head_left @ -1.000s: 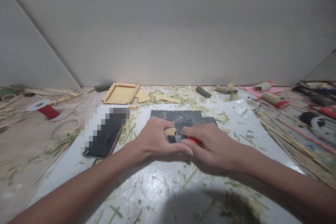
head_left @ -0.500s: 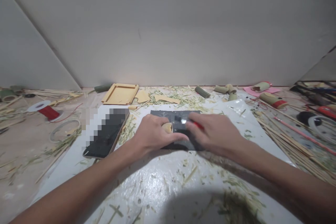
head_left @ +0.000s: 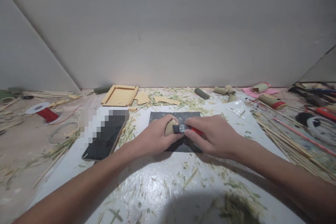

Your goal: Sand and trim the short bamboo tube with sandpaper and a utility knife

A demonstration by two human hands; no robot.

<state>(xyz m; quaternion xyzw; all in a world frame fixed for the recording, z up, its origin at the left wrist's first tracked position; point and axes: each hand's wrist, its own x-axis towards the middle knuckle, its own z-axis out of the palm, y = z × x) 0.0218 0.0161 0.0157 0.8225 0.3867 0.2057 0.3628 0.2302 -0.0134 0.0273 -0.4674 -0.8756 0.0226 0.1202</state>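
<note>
My left hand [head_left: 154, 136] is closed around a short pale bamboo piece [head_left: 170, 127], holding it over a dark cutting mat [head_left: 172, 116]. My right hand [head_left: 210, 134] grips a red-handled knife [head_left: 193, 130] whose blade rests against the end of the bamboo piece. Both hands meet at the middle of the mat, which lies on a white plastic sheet [head_left: 162, 185] strewn with green shavings.
A phone [head_left: 103, 136] lies left of the mat. A red thread spool [head_left: 44, 111] and a clear tape ring [head_left: 63, 127] sit further left. A wooden tray [head_left: 120, 94] and bamboo tubes [head_left: 225, 91] line the wall. Thin sticks [head_left: 291, 140] and tools lie at right.
Both hands drew back toward me from the far part of the mat to its middle. The knife blade now sits against the bamboo end again, as one second ago.
</note>
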